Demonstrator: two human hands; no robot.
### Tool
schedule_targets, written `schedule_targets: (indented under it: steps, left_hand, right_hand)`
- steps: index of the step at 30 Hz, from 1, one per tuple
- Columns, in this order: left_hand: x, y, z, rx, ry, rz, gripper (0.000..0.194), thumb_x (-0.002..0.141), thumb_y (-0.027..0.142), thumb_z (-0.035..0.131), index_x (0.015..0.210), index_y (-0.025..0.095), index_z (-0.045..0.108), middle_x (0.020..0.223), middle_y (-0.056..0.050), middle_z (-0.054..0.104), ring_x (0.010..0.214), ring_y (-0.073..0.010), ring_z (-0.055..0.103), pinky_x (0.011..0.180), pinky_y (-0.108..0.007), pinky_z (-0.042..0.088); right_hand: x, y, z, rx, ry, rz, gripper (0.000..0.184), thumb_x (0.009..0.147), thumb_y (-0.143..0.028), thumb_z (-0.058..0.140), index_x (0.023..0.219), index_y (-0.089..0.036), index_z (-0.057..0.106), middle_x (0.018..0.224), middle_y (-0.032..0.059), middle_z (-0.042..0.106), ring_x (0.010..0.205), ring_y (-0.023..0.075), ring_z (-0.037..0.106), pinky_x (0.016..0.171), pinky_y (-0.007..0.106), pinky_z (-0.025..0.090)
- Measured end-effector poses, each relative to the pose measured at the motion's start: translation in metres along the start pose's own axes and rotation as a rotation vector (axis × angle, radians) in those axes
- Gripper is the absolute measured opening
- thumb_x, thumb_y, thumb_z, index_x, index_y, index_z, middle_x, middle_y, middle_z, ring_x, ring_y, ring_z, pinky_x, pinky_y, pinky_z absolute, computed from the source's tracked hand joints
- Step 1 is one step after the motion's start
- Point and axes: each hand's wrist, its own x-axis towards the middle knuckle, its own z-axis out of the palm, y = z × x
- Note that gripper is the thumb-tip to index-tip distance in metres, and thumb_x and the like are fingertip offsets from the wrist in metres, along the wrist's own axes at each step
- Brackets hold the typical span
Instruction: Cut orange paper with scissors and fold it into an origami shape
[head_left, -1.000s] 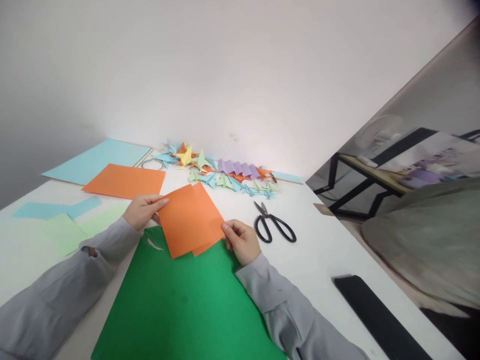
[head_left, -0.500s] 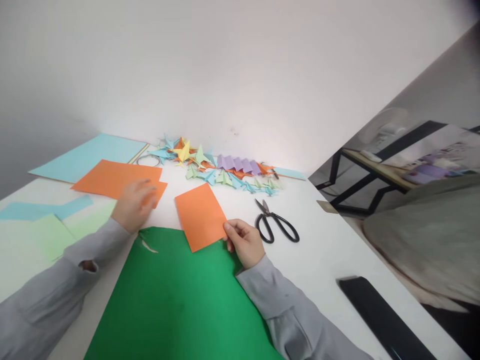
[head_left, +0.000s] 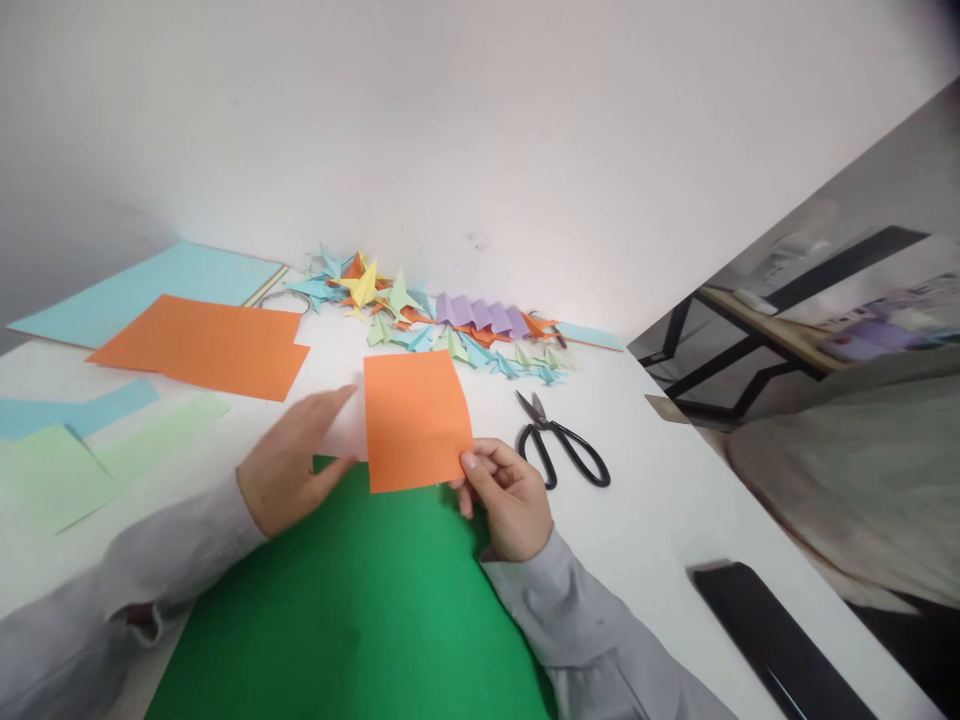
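A small rectangle of orange paper [head_left: 417, 422] is raised over the far edge of a green sheet [head_left: 352, 600]. My right hand [head_left: 510, 490] pinches its lower right corner between thumb and fingers. Just left of the paper, my left hand [head_left: 300, 460] is open, thumb and fingers spread apart, with a gap to the paper's left edge. Beyond that hand lie larger orange sheets [head_left: 202, 345], partly overlapping. Black-handled scissors [head_left: 551, 430] rest to the right of my right hand, blades slightly apart.
Folded paper pieces [head_left: 397, 300] in several colours line the wall, with a purple pleated strip [head_left: 481, 316] among them. Light blue sheets [head_left: 150, 290] lie at the back left, green paper pieces [head_left: 67, 470] nearer. A long black object [head_left: 772, 640] lies front right.
My left hand has moved from beside the larger orange sheets toward the small orange paper, its fingers opening. The paper has turned more upright in my right hand. The view has shifted slightly.
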Motion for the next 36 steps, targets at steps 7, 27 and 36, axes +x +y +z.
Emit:
schedule_targets:
  steps: [7,27,36]
  left_hand:
    - [-0.010,0.023,0.010,-0.570,-0.054,-0.113,0.056,0.071,0.022,0.060,0.125,0.026,0.047,0.126,-0.007,0.051,0.114,-0.0263,0.049,0.094,-0.035,0.044]
    - [-0.013,0.045,0.019,-1.161,-0.076,-0.440,0.084,0.060,0.020,0.072,0.134,0.024,0.032,0.140,-0.010,0.034,0.122,-0.0297,0.040,0.096,-0.044,0.040]
    - [-0.004,0.029,0.005,-1.221,-0.097,-0.306,0.085,0.057,0.010,0.073,0.132,0.028,0.036,0.133,-0.010,0.044,0.112,-0.0287,0.051,0.088,-0.040,0.048]
  right_hand:
    - [-0.009,0.000,-0.004,0.088,-0.186,0.014,0.020,0.074,-0.033,0.063,0.085,-0.017,0.058,0.047,-0.0039,0.059,0.033,0.0070,0.047,0.035,0.019,0.035]
    - [-0.015,0.003,-0.001,-0.456,-0.280,-0.398,0.046,0.071,-0.014,0.061,0.115,-0.024,0.052,0.113,0.0086,0.058,0.100,0.0213,0.055,0.085,0.036,0.045]
    - [-0.002,0.002,-0.013,0.024,-0.158,-0.092,0.019,0.057,-0.020,0.074,0.076,-0.023,0.069,0.080,0.0014,0.068,0.069,0.0145,0.061,0.061,0.023,0.048]
